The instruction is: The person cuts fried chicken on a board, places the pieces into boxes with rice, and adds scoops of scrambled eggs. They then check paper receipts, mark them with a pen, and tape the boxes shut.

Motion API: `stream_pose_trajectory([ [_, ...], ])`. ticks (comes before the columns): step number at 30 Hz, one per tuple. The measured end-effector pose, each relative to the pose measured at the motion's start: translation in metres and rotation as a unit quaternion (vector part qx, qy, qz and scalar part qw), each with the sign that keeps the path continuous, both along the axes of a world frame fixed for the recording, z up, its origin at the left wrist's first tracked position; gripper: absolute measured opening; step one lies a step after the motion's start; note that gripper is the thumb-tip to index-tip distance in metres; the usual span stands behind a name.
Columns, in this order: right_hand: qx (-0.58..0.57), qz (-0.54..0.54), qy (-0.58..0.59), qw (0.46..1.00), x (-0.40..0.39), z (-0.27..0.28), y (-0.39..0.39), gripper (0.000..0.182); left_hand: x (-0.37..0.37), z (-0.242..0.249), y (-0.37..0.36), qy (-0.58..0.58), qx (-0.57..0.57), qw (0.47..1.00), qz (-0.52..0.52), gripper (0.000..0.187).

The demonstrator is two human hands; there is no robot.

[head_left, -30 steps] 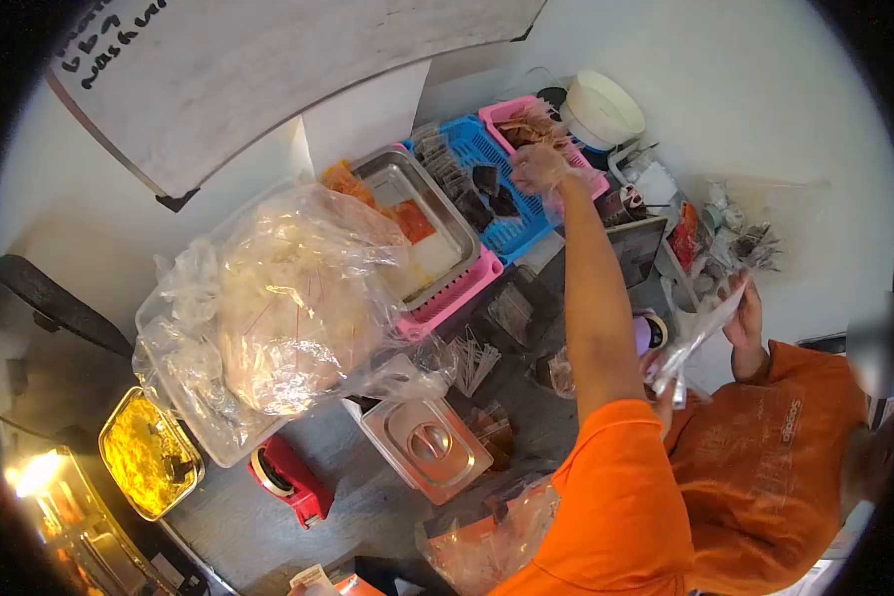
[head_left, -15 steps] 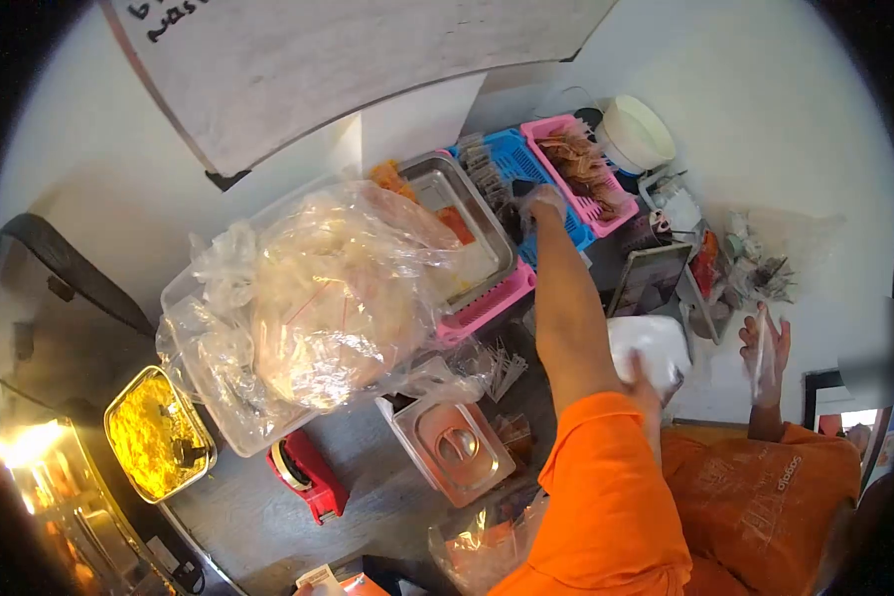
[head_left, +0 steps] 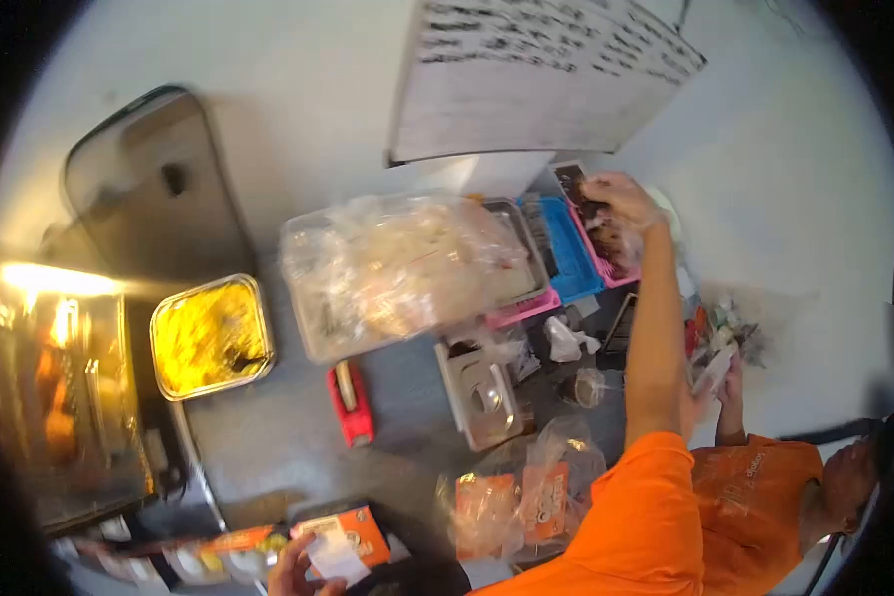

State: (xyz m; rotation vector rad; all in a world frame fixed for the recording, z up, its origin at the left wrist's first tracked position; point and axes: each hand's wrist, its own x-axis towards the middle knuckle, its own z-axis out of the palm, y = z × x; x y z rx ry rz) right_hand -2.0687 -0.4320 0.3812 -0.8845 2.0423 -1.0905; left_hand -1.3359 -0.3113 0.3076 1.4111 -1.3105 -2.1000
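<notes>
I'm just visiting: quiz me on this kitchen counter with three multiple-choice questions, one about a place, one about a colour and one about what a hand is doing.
1. The right hand is over:
A. the tray of yellow food
B. the pink basket
C. the red item on the counter

2. The basket next to the pink one is:
A. blue
B. green
C. white

3. The left hand is:
A. lying flat and empty
B. reaching into a basket
C. holding a white slip

Answers:
1 B: the outstretched arm ends above the pink basket at the far end of the counter.
2 A: its blue mesh shows beside the pink rim.
3 C: the fingers are closed on the slip at the bottom edge of the picture.
</notes>
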Motion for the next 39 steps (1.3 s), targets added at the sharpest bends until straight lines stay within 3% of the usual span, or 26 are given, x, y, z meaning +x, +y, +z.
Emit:
stream_pose_trajectory([
  [1, 0.017, 0.070, 0.039, 0.997, 0.048, 0.028, -0.003, 0.017, 0.011, 0.001, 0.011, 0.059, 0.019, 0.997, 0.050, 0.082],
  [3, -0.030, 0.153, 0.081, 0.984, 0.163, 0.066, 0.003, 0.017, 0.032, 0.015, 0.022, 0.115, -0.010, 0.993, 0.026, 0.078],
  [6, 0.036, 0.285, 0.028, 0.957, 0.339, 0.084, 0.022, 0.017, 0.088, 0.017, 0.043, 0.095, -0.088, 0.991, -0.025, 0.073],
  [10, 0.082, 0.531, -0.021, 0.843, 0.540, 0.025, 0.041, 0.018, 0.188, 0.014, 0.083, 0.110, -0.064, 0.992, 0.003, 0.070],
  [13, 0.137, 0.605, -0.024, 0.784, 0.679, -0.026, 0.071, 0.015, 0.270, 0.001, 0.120, 0.115, -0.043, 0.990, 0.065, 0.070],
  [15, 0.205, 0.562, -0.098, 0.795, 0.737, -0.059, 0.085, 0.018, 0.322, 0.001, 0.142, 0.108, -0.051, 0.985, 0.125, 0.070],
  [18, 0.187, 0.522, -0.077, 0.829, 0.774, -0.156, 0.097, 0.024, 0.384, -0.010, 0.177, 0.091, -0.025, 0.975, 0.201, 0.071],
  [20, -0.029, 0.507, 0.159, 0.847, 0.794, -0.206, 0.103, 0.026, 0.408, -0.021, 0.197, 0.094, -0.024, 0.970, 0.223, 0.071],
  [24, -0.004, 0.421, 0.229, 0.878, 0.834, -0.172, 0.123, 0.022, 0.436, -0.023, 0.216, 0.099, -0.032, 0.956, 0.275, 0.070],
  [26, 0.033, 0.450, 0.088, 0.888, 0.864, -0.148, 0.126, 0.019, 0.447, -0.027, 0.223, 0.098, -0.029, 0.956, 0.275, 0.071],
  [28, 0.008, 0.461, 0.054, 0.886, 0.902, -0.156, 0.115, 0.024, 0.450, -0.035, 0.225, 0.113, -0.042, 0.953, 0.278, 0.072],
  [30, -0.104, 0.418, 0.053, 0.901, 0.929, -0.199, 0.106, 0.029, 0.452, -0.043, 0.222, 0.106, -0.035, 0.961, 0.255, 0.071],
  [31, -0.101, 0.399, 0.095, 0.906, 0.935, -0.238, 0.102, 0.033, 0.452, -0.045, 0.221, 0.091, -0.031, 0.962, 0.254, 0.071],
  [33, -0.112, 0.327, 0.148, 0.927, 0.936, -0.215, 0.128, 0.031, 0.451, -0.046, 0.216, 0.082, -0.020, 0.968, 0.238, 0.069],
  [35, -0.068, 0.315, 0.085, 0.943, 0.924, -0.193, 0.163, 0.028, 0.452, -0.055, 0.216, 0.068, -0.011, 0.970, 0.232, 0.067],
  [37, -0.008, 0.286, -0.047, 0.957, 0.893, -0.211, 0.206, 0.022, 0.452, -0.076, 0.210, 0.028, -0.019, 0.976, 0.215, 0.062],
  [39, 0.018, 0.117, -0.151, 0.981, 0.866, -0.233, 0.247, 0.020, 0.446, -0.087, 0.197, 0.030, -0.018, 0.981, 0.192, 0.060],
])
